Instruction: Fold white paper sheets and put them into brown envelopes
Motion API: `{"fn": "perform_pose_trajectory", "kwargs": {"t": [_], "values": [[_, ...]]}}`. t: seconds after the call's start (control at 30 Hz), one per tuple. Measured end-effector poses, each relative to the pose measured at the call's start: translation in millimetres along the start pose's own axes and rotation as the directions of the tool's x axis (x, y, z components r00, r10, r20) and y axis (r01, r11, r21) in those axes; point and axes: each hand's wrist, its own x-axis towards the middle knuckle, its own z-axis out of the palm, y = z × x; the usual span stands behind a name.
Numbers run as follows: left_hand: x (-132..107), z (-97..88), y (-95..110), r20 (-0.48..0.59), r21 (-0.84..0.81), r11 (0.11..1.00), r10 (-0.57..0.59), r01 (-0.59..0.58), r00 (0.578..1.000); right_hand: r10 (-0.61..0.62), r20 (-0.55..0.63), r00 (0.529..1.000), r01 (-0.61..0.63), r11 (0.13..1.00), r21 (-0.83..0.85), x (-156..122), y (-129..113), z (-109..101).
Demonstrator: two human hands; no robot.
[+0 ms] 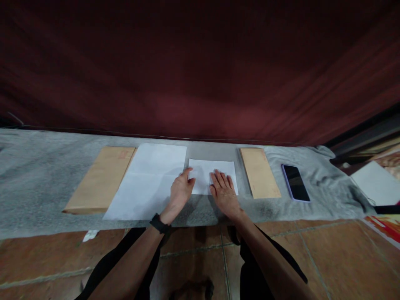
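Observation:
A folded white sheet of paper (pixel 203 166) lies on the grey cloth in front of me. My right hand (pixel 224 192) rests flat on its right half, fingers stretched out. At the sheet's left edge is my left hand (pixel 181 189), its thumb and forefinger a little apart and touching the paper; the other fingers are partly hidden. To the left are larger white sheets (pixel 146 179), partly overlapping a big brown envelope stack (pixel 101 179). A smaller stack of brown envelopes (pixel 260 173) lies to the right of the folded sheet.
A phone in a purple case (pixel 296 183) lies right of the small envelopes. Grey cloth (pixel 37 179) covers the narrow surface, with a dark red curtain (pixel 200 83) behind it. Below is a tiled floor (pixel 331 250) with a white scrap (pixel 90 235).

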Motion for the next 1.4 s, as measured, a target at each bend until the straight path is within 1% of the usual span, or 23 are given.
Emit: {"fn": "perform_pose_trajectory", "kwargs": {"t": [0.07,0.17,0.23,0.4,0.5,0.67,0.8,0.97,1.07,1.13,1.27,1.33,1.4], "values": [[-1,1.2,-1,-0.024,-0.013,1.0,0.022,-0.022,0.999,0.011,0.008,1.0,-0.011,1.0,-0.012,-1,-1,2],[-1,2.1,-2,-0.098,-0.034,0.995,0.086,-0.09,0.991,0.018,0.017,1.0,-0.018,1.0,-0.018,0,1,1],[-1,1.3,-4,-0.128,-0.062,0.993,0.096,-0.104,0.987,0.043,0.021,0.999,-0.043,0.999,-0.02,1,4,0],[0,-4.2,-5,-0.108,-0.095,0.992,0.068,-0.078,0.992,0.164,0.022,0.986,-0.162,0.986,-0.047,3,10,-3],[2,-7.1,-6,-0.089,-0.112,0.993,0.037,-0.047,0.995,0.195,0.022,0.981,-0.193,0.979,-0.06,5,13,-3],[6,-8.5,-11,-0.023,-0.192,0.98,-0.062,0.056,0.998,0.196,0.025,0.98,-0.193,0.978,-0.08,5,13,-2],[6,-7.8,-12,-0.024,-0.2,0.978,-0.058,0.052,0.998,0.183,0.017,0.983,-0.181,0.98,-0.086,5,9,-3],[5,-8.3,-9,0.005,-0.154,0.986,-0.065,0.066,0.998,0.086,0.042,0.995,-0.083,0.994,-0.069,3,4,-3],[5,-8.1,-9,0.023,-0.153,0.986,-0.064,0.067,0.998,0.068,0.046,0.997,-0.065,0.996,-0.065,3,4,-2],[5,-7.4,-9,0.032,-0.195,0.979,-0.048,0.054,0.998,0.081,0.045,0.996,-0.078,0.995,-0.061,3,5,-2],[5,-5.9,-9,0.015,-0.357,0.934,-0.011,0.016,1.0,0.1,0.054,0.993,-0.097,0.993,-0.061,5,8,-3],[4,-6.0,-7,0.016,-0.469,0.883,-0.014,0.02,1.0,0.102,0.061,0.993,-0.099,0.993,-0.063,6,11,-4],[3,-7.0,-4,0.048,-0.59,0.807,-0.002,0.03,0.999,0.104,0.063,0.993,-0.1,0.993,-0.063,6,13,-3]]}}
